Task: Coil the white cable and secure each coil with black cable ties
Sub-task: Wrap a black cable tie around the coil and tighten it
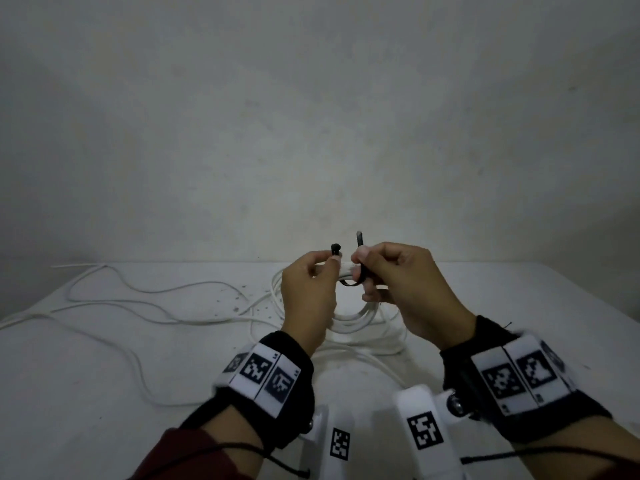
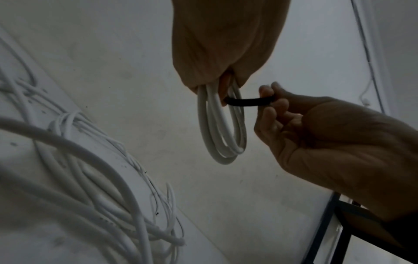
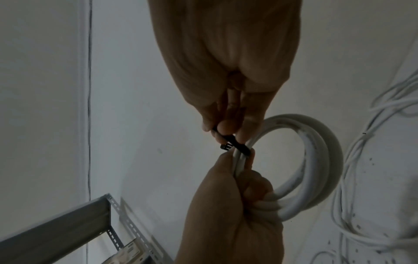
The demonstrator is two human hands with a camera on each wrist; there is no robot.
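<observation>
Both hands are raised over the white table (image 1: 86,375). My left hand (image 1: 320,271) grips a small coil of white cable (image 1: 351,322), which hangs below it as a bundle of loops (image 2: 220,128) (image 3: 316,160). A black cable tie (image 1: 349,283) passes under the bundle. The tie's head (image 1: 335,249) sticks up at my left thumb, and my right hand (image 1: 375,268) pinches the tail (image 1: 360,240) between thumb and fingers. In the left wrist view the tie (image 2: 246,102) stretches from the coil to my right hand (image 2: 278,114). In the right wrist view the tie (image 3: 236,143) wraps the strands just above my left hand (image 3: 226,214).
The rest of the white cable (image 1: 138,303) runs loose in long loops over the left half of the table and piles up under my hands (image 2: 90,178). Dark specks (image 1: 239,301) dot the table. A plain wall stands behind. A slotted metal shelf frame (image 3: 68,219) is below the table edge.
</observation>
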